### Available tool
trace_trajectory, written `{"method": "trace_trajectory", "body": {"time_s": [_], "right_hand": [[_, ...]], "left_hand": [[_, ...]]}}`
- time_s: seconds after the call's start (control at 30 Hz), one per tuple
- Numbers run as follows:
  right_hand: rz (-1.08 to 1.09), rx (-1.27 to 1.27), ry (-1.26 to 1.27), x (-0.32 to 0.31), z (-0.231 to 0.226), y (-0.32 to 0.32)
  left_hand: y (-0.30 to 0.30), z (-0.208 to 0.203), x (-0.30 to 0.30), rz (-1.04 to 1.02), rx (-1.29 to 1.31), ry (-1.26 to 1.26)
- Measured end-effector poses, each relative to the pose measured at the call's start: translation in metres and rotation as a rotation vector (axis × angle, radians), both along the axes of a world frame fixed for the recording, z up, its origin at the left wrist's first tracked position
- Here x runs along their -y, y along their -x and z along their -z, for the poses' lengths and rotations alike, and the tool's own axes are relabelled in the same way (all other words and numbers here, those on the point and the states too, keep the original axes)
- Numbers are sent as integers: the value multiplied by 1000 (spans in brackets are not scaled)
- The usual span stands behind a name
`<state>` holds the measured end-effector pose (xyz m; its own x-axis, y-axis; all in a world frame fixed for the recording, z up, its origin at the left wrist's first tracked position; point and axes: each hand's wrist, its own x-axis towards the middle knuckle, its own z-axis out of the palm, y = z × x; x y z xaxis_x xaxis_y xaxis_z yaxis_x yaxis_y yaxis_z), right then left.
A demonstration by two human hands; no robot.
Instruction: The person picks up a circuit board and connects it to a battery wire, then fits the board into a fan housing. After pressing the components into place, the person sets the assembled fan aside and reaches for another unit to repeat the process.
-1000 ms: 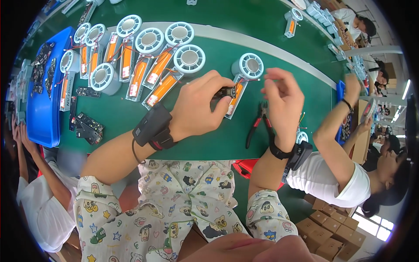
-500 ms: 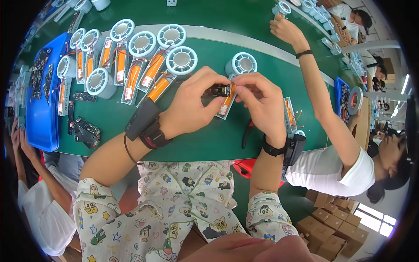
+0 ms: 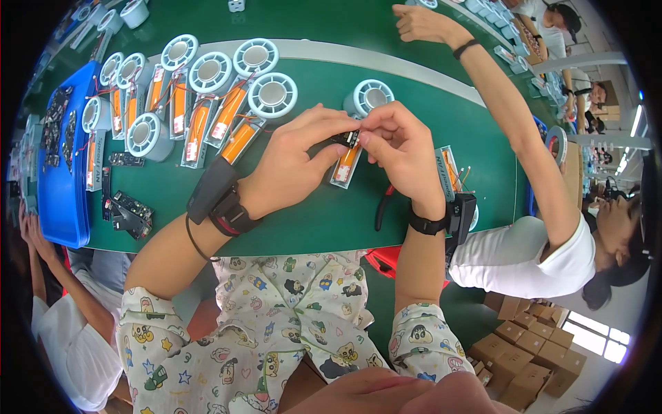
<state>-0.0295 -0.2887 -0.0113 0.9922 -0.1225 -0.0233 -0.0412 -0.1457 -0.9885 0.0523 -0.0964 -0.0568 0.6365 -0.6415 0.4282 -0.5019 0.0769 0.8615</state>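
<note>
My left hand [image 3: 293, 155] grips a small black circuit board [image 3: 344, 139] between thumb and fingers. Close against its end, my right hand [image 3: 403, 148] is closed in a pinch; whatever lies between those fingertips is too small to make out. Beneath both hands lies a light-blue handheld fan [image 3: 369, 96], its round head pointing away from me. The fan's handle is uncovered and shows an orange battery [image 3: 344, 165]. My fingers hide the stretch between head and handle.
Several similar fans [image 3: 209, 72] with orange batteries lie at the left. Loose circuit boards [image 3: 131, 212] sit beside a blue tray [image 3: 63, 214]. Black-handled pliers [image 3: 383, 208] and another opened fan handle [image 3: 448, 172] are at the right. A co-worker's arm [image 3: 510, 117] reaches across there.
The view has shifted slightly, moving table items leftward. The board in my left hand is tilted differently, with my right fingertips still at its end. The co-worker's hand has moved up and left.
</note>
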Motion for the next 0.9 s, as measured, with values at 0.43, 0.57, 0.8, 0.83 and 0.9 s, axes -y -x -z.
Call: {"method": "trace_trajectory", "body": {"time_s": [0.43, 0.57, 0.8, 0.83, 0.9], "right_hand": [[-49, -17, -36, 8, 1, 1], [-8, -33, -20, 9, -3, 2], [-78, -2, 139, 13, -3, 3], [-81, -2, 138, 13, -2, 3], [-43, -25, 113, 12, 0, 3]], "left_hand": [[-1, -2, -1, -16, 161, -31], [5, -9, 0, -46, 270, -112], [9, -14, -1, -95, 597, -189], [9, -15, -1, -101, 631, -212], [9, -12, -1, -109, 660, -213]]}}
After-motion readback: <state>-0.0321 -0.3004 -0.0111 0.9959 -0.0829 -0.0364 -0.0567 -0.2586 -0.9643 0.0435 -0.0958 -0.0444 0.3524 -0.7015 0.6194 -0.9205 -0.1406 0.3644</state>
